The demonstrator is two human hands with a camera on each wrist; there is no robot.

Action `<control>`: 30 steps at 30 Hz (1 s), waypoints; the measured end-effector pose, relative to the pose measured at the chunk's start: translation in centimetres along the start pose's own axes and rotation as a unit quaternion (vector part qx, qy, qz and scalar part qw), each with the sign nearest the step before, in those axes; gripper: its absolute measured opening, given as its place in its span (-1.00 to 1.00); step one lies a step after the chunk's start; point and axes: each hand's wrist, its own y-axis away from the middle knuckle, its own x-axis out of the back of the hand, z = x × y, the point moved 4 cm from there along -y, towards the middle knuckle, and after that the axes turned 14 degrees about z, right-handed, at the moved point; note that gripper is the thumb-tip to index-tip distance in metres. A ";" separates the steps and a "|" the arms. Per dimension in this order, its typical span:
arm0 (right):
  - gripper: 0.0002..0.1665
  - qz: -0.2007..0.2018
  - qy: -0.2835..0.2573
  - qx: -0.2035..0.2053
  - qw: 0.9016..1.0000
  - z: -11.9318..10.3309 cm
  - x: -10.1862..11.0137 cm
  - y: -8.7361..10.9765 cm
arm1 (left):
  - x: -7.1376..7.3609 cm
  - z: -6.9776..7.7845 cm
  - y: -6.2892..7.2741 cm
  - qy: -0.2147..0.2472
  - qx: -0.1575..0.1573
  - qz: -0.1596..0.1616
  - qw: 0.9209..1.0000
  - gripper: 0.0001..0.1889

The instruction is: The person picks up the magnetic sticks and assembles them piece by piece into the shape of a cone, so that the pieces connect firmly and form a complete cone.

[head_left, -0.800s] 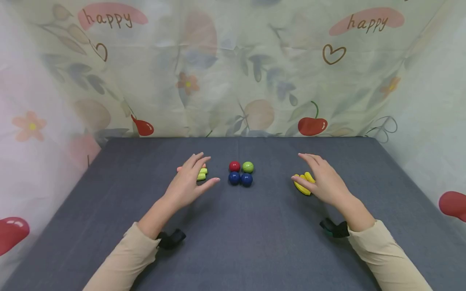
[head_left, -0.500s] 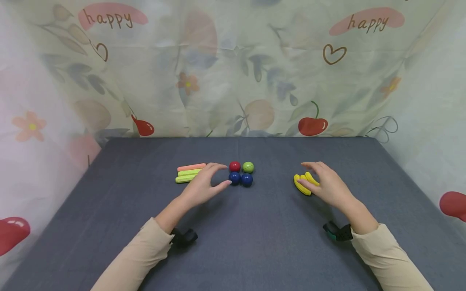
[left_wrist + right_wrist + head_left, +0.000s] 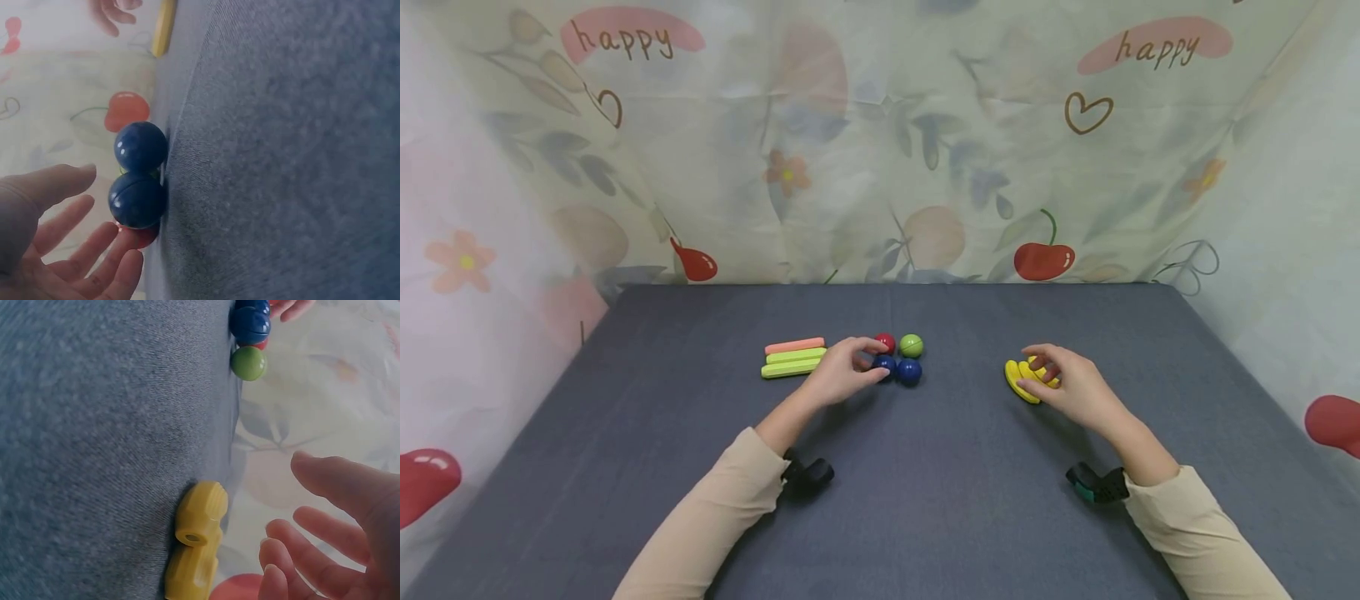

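Approach is, in our judgement, the step in hand; we find the left hand (image 3: 838, 375) relaxed and ungrasping, its thumb and fingers parted beside the left blue ball (image 3: 137, 200); we find the right hand (image 3: 1078, 392) likewise loosely curved and holding nothing, over the yellow banana-shaped pieces (image 3: 1017, 381). We locate the balls as a cluster near the middle of the dark cloth (image 3: 925, 483): the left blue ball and right blue ball (image 3: 910, 372) in front, the red ball (image 3: 888, 342) and green ball (image 3: 912, 345) behind. We judge that the next move calls for the left thumb and fingertips to close on one ball without nudging its neighbours; the right hand would need to lower before it could pinch a piece. We note the limits of view: left fingers partly cover the red ball, and we cannot confirm whether a fingertip touches it; the blue balls nearly hide the green ball from the left wrist; the lower frame edge cuts off the yellow pieces at the right wrist.
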 end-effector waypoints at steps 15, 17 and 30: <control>-0.53 -0.021 -0.004 -0.030 0.999 0.2 -0.9 -0.4 | -0.8 -0.5 -0.7 -0.035 0.020 0.006 0.999 -0.62; -0.54 -0.024 0.000 -0.031 0.999 0.2 -1.1 -0.4 | -0.8 -0.5 -0.8 -0.041 0.017 0.009 0.999 -0.64; -0.54 -0.031 0.039 -0.041 0.998 -0.1 -2.3 -0.9 | 0.4 -0.9 -0.2 -0.004 0.042 0.006 0.999 -0.64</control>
